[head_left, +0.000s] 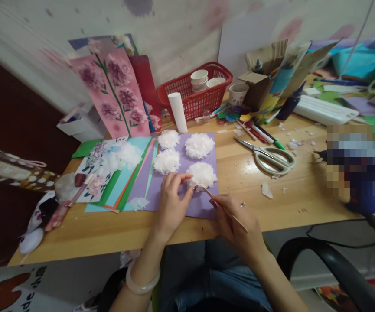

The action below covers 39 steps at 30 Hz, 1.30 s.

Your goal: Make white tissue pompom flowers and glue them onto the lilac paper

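Observation:
Several fluffy white paper flowers lie on a purple sheet of paper (203,209). My left hand (173,199) has thumb and forefinger at the left edge of the nearest flower (202,174), closed in on its petals. In my right hand (236,219) is a thin wooden stick (231,212), held like a pencil, its tip touching the lower edge of that same flower. Another white flower (199,145) sits just behind it, and two more are to the left, one of them a fluffy white flower (167,161) near my left fingers.
Scissors (272,158) lie right of the purple sheet, near markers (262,132) and paper scraps. Coloured papers (115,190) fan out at left. Behind stand a red basket (194,97) with paper cups, a white roll (177,112) and a pink flower picture (109,93). A blue tool (364,199) is far right.

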{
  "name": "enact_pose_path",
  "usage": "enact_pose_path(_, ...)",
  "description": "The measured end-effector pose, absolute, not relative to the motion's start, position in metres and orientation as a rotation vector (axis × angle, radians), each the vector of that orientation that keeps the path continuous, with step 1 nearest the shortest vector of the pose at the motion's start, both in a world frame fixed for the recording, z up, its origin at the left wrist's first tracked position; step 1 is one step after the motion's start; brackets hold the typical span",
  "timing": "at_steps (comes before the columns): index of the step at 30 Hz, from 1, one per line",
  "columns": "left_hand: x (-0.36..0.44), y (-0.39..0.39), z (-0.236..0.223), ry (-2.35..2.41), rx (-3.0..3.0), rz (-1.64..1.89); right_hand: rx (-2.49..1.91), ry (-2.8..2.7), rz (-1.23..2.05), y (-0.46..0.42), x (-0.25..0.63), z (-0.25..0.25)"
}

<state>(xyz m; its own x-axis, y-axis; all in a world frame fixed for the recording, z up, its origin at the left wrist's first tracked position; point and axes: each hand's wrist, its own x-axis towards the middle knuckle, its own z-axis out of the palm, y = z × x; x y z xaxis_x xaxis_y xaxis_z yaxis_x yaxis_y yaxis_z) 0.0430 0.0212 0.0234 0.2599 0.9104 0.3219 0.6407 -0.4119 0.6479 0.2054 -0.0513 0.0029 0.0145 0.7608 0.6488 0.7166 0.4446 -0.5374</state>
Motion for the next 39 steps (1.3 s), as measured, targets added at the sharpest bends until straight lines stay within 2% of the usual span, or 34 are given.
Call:
enact_pose_path(10, 0.017, 0.021, -0.007, 1.428, 2.266, 0.617, -1.304, -1.737, 0.054, -0.048, 0.204, 0.001)
enact_pose_path(23, 0.021, 0.020, -0.010, 1.430, 2.343, 0.620, -1.400, -1.757, 0.050, -0.035, 0.190, 0.010)
enact_pose_path(39, 0.021, 0.021, -0.011, 1.417, 2.317, 0.637, -1.348, -1.404, 0.157, -0.065, 0.199, 0.005)
